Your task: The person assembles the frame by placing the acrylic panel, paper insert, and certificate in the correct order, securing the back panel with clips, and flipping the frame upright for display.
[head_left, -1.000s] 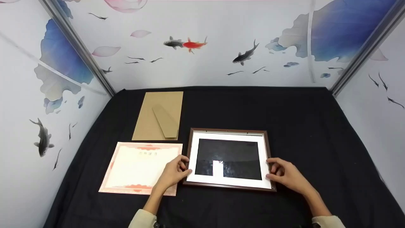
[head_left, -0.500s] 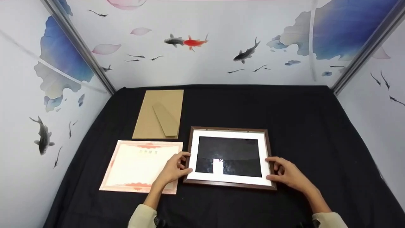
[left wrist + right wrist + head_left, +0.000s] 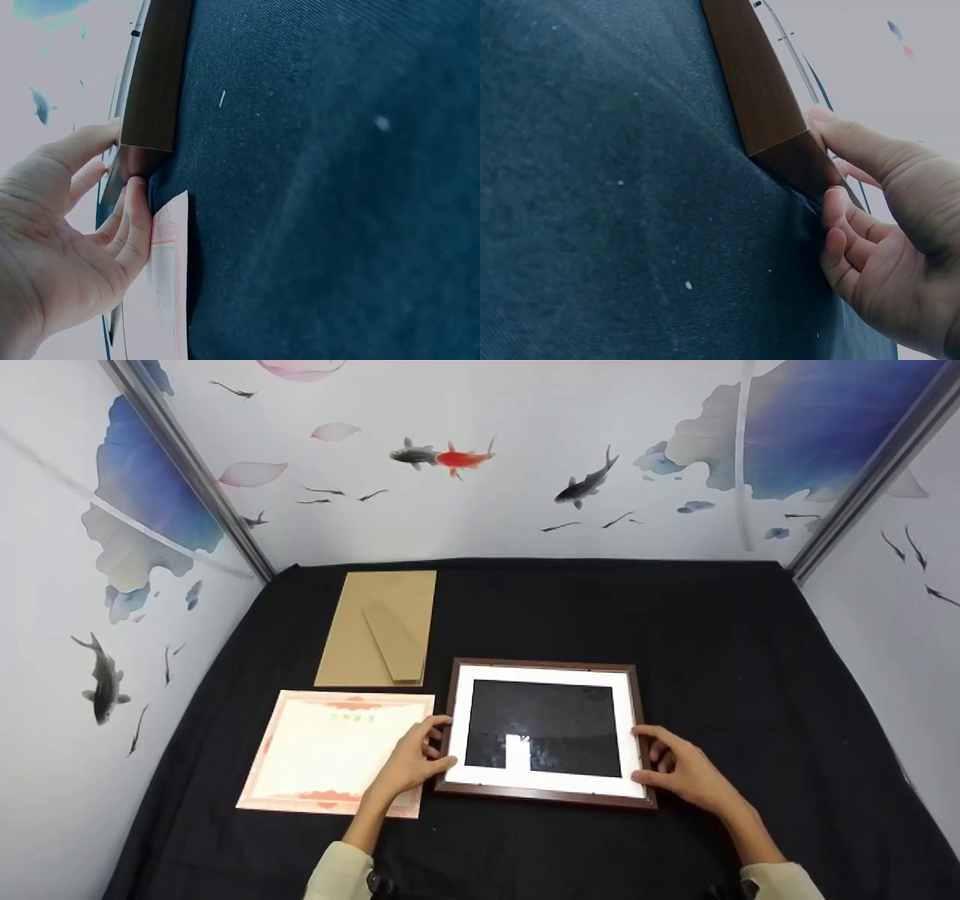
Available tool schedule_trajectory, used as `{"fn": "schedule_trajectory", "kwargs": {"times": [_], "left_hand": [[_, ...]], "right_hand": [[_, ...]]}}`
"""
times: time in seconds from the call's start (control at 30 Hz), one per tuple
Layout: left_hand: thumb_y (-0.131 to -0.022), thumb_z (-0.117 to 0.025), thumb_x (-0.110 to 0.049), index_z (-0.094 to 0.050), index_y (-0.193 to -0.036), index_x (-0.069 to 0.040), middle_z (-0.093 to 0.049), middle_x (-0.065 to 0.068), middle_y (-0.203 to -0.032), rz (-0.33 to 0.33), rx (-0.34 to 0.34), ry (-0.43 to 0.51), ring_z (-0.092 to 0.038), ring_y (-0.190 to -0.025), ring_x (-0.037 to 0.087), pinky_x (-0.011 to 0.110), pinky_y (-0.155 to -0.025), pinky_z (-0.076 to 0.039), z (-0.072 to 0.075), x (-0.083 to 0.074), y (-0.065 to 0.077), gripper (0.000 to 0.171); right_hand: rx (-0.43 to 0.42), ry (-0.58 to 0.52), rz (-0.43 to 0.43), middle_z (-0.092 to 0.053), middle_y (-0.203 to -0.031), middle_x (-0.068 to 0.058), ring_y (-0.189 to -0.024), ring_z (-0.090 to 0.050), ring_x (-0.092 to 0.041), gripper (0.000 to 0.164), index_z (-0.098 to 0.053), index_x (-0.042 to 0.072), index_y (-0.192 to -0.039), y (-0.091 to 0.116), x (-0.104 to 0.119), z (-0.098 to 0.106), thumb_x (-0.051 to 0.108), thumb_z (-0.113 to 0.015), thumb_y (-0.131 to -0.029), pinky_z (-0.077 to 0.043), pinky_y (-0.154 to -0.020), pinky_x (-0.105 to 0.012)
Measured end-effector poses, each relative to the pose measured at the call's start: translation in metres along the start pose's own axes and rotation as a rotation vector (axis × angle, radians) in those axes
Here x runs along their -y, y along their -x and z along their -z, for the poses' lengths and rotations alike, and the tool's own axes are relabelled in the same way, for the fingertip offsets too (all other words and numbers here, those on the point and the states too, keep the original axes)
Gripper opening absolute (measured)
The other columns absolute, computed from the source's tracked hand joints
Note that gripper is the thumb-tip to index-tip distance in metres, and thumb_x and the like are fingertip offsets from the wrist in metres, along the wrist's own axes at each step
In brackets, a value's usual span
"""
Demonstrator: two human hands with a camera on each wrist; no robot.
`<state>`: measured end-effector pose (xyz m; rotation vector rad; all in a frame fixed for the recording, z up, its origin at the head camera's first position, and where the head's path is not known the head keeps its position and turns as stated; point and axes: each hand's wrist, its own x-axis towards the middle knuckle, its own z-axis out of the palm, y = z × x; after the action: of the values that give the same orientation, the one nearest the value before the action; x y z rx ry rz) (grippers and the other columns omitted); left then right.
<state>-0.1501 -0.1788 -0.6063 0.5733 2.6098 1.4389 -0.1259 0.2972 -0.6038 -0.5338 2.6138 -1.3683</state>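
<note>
A brown picture frame (image 3: 547, 793) lies flat on the black cloth, with a white mat (image 3: 544, 670) inside it around a dark, shiny opening. My left hand (image 3: 411, 756) grips the frame's left side, thumb on top by the mat, other fingers curled at the outer edge. On the opposite side my right hand (image 3: 684, 771) grips the frame in the same way. Both wrist views show the frame's wooden side (image 3: 159, 82) up close, and the right fingers (image 3: 847, 247) bent against it. A certificate (image 3: 322, 757) with a red border lies under my left forearm.
Behind the certificate lies a tan backing board (image 3: 345, 645) with its stand flap. Black cloth (image 3: 750, 660) covers the table. Printed panels (image 3: 487, 525) with fish enclose the back and both sides.
The mat's far edge now sits closer to the frame's far rim, and the gap there has narrowed. Both hands keep nearly the same places; the head view has tilted slightly.
</note>
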Motion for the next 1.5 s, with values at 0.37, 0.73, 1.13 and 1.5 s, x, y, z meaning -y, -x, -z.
{"fn": "schedule_trajectory", "kwargs": {"times": [0.37,0.73,1.13,1.5], "left_hand": [[-0.085,-0.082,-0.009,-0.051,-0.142,-0.003,-0.058,0.019,-0.110,0.037,0.026,-0.002,-0.066,-0.084,0.027,0.042,-0.075,-0.056,0.003,-0.002,0.000,0.065],[-0.087,-0.082,-0.011,-0.053,-0.139,-0.001,-0.065,0.019,-0.106,0.052,0.015,0.064,-0.068,-0.085,0.029,0.036,-0.066,-0.057,0.022,0.002,-0.002,0.061],[-0.081,-0.087,-0.008,-0.063,-0.132,-0.003,-0.069,0.019,-0.101,0.099,-0.192,0.083,-0.068,-0.085,0.032,0.040,-0.075,-0.056,0.088,0.036,0.020,0.056],[-0.080,-0.087,-0.007,-0.063,-0.129,0.002,-0.069,0.019,-0.101,0.158,-0.388,-0.044,-0.066,-0.091,0.035,0.042,-0.082,-0.054,0.130,0.062,0.063,0.055]], "right_hand": [[0.003,0.032,-0.053,-0.057,-0.094,-0.007,-0.069,-0.056,-0.017,0.071,-0.051,0.008,-0.145,0.002,-0.001,-0.001,0.029,-0.084,-0.086,-0.049,-0.062,-0.031],[-0.007,0.027,-0.050,-0.057,-0.094,-0.007,-0.072,-0.056,-0.018,0.071,-0.051,0.007,-0.145,0.003,-0.003,0.002,0.027,-0.084,-0.085,-0.049,-0.064,-0.030],[-0.020,0.018,-0.042,-0.057,-0.094,-0.007,-0.072,-0.056,-0.017,0.071,-0.051,0.007,-0.144,-0.001,-0.007,-0.001,0.027,-0.085,-0.085,-0.049,-0.064,-0.030],[-0.019,-0.009,-0.026,-0.056,-0.094,-0.008,-0.070,-0.055,-0.016,0.069,-0.051,0.008,-0.144,0.003,-0.010,-0.001,0.024,-0.084,-0.086,-0.048,-0.063,-0.030]]}}
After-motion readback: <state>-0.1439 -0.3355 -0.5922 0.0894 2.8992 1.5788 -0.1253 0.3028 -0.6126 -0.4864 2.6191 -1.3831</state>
